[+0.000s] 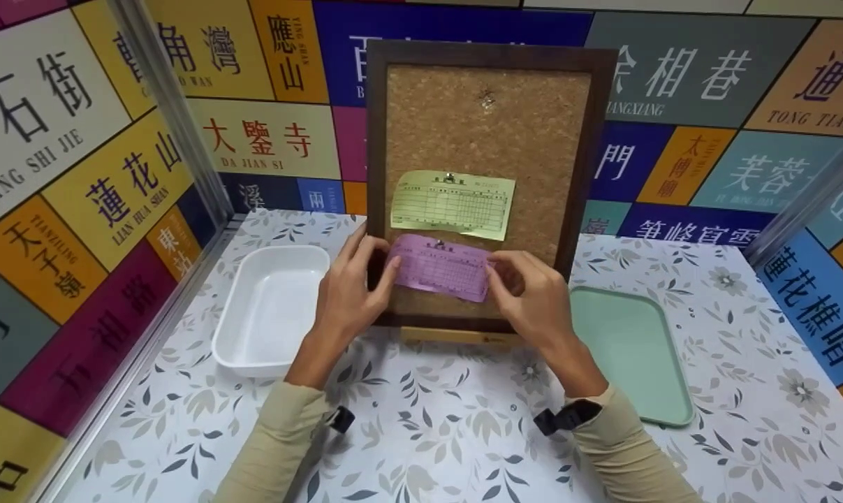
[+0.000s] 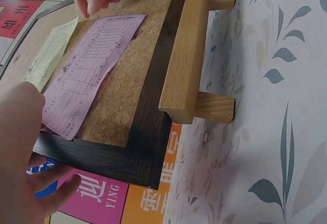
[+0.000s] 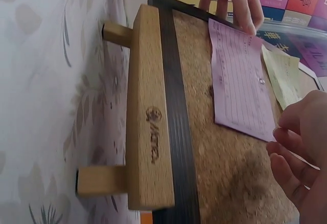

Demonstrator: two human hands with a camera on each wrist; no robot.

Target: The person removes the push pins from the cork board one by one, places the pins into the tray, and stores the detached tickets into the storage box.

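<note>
A purple printed slip (image 1: 441,271) is fixed by a pin at its top edge to a cork board (image 1: 533,140) in a dark wooden frame. Just above it a yellow-green slip (image 1: 452,204) is pinned. My left hand (image 1: 351,283) is at the frame's left edge; its thumb touches the purple slip's left side, while its other fingers extend loosely past the frame in the left wrist view. My right hand (image 1: 533,293) pinches the purple slip's right edge between thumb and index finger. In the right wrist view, those fingertips (image 3: 276,134) meet the slip's corner.
The board leans on a light wooden stand (image 2: 186,55). Left of it sits a white dish (image 1: 271,307), and right of it a green tray (image 1: 631,356). Several clear pins (image 1: 487,99) are clustered high on the cork. A leaf-patterned cloth (image 1: 428,433) covers the table.
</note>
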